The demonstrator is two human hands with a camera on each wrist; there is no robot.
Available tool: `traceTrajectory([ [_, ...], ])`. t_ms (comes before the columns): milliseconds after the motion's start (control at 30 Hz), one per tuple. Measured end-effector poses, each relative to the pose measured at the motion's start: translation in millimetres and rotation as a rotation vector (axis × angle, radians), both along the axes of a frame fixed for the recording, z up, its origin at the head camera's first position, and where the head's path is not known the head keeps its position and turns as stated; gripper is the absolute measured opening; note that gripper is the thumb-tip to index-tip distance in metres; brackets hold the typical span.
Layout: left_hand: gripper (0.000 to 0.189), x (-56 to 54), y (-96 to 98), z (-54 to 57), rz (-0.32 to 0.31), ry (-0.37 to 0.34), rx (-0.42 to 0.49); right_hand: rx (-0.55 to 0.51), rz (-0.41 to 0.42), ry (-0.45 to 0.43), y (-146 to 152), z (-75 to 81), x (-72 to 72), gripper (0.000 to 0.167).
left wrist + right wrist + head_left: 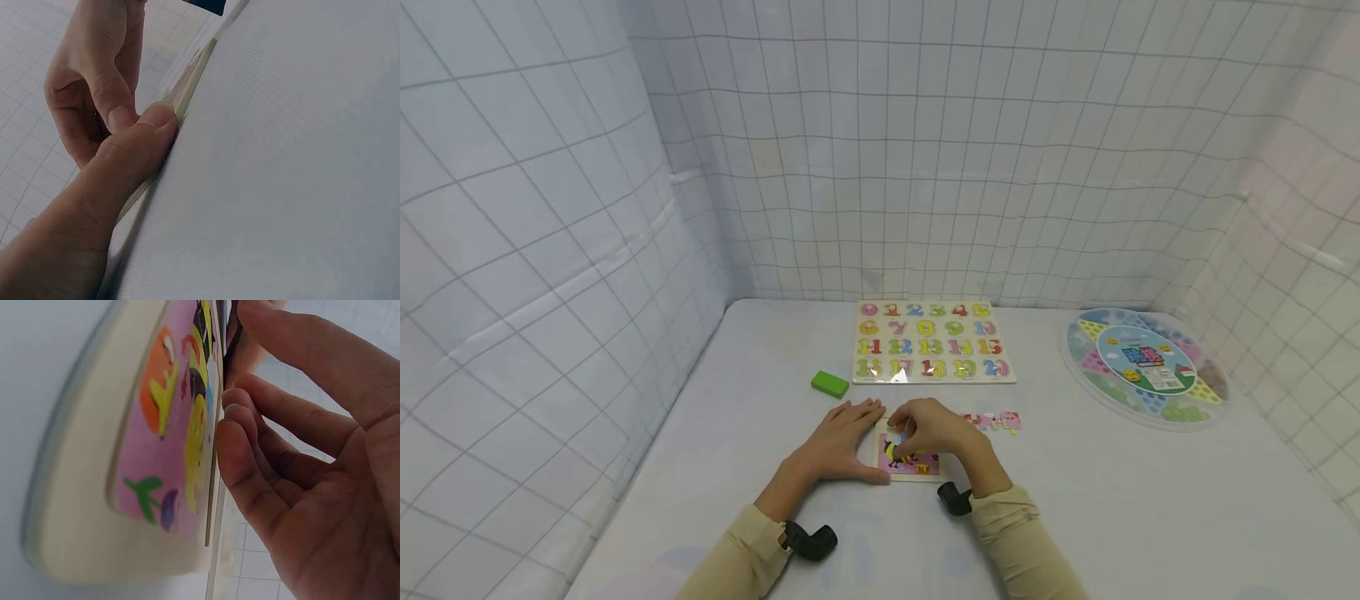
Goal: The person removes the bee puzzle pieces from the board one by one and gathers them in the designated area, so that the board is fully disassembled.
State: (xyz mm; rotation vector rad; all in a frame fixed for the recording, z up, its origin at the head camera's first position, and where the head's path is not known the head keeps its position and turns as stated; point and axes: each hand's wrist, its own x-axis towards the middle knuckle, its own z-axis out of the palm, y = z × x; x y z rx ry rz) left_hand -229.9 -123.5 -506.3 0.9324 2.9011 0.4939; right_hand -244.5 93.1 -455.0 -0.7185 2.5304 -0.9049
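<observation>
A small wooden jigsaw puzzle (pixel 910 464) with a bee picture on pink lies flat on the table. My left hand (pixel 838 446) steadies its left side, fingers extended toward the upper corner and thumb at the lower edge. The left wrist view shows that thumb (pixel 150 125) pressed along the board's rim. Over the upper part of the picture, my right hand (pixel 928 425) bends thumb and forefinger toward each other around what looks like a tilted puzzle piece (pixel 232 328), partly hidden. Its other fingertips (pixel 232 434) come right to the picture's surface in the right wrist view.
Loose pink puzzle pieces (pixel 988 421) lie right of my right hand. A green block (pixel 830 384) sits beyond my left hand. Farther back is a number puzzle board (pixel 934 342), with a round game board (pixel 1146 367) to the right. White gridded cloth (pixel 910 167) surrounds the table.
</observation>
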Motion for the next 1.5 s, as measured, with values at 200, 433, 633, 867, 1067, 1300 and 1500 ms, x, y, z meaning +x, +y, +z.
traceTrajectory([
  [200, 0.112, -1.2, 0.6, -0.5, -0.009, 0.008, -0.001, 0.007, -0.007, -0.020, -4.5, -1.4, 2.2, 0.042],
  [433, 0.111, -0.4, 0.2, 1.6, -0.017, 0.026, -0.004, 0.030, -0.002, -0.002, -7.6, -5.9, 2.7, 0.037],
  [633, 0.110, 0.6, -0.3, 2.0, -0.030, 0.035, 0.004, 0.041, 0.017, 0.012, -10.1, -6.9, 4.7, 0.029],
  [867, 0.111, 0.1, 0.1, 1.7, -0.014, 0.008, -0.003, 0.057, 0.017, 0.033, -11.0, -7.7, 4.6, 0.031],
  [1067, 0.111, -0.7, 0.0, 1.6, -0.018, 0.022, -0.004, 0.047, 0.015, 0.038, -11.3, -7.4, 4.7, 0.033],
  [1300, 0.111, 0.2, -0.4, 2.3, -0.023, 0.017, 0.011, 0.041, 0.020, 0.042, -11.7, -6.5, 6.0, 0.032],
  [1500, 0.111, -0.1, -0.4, 3.0, -0.024, 0.037, 0.009, 0.043, 0.025, 0.058, -11.4, -3.4, 6.3, 0.030],
])
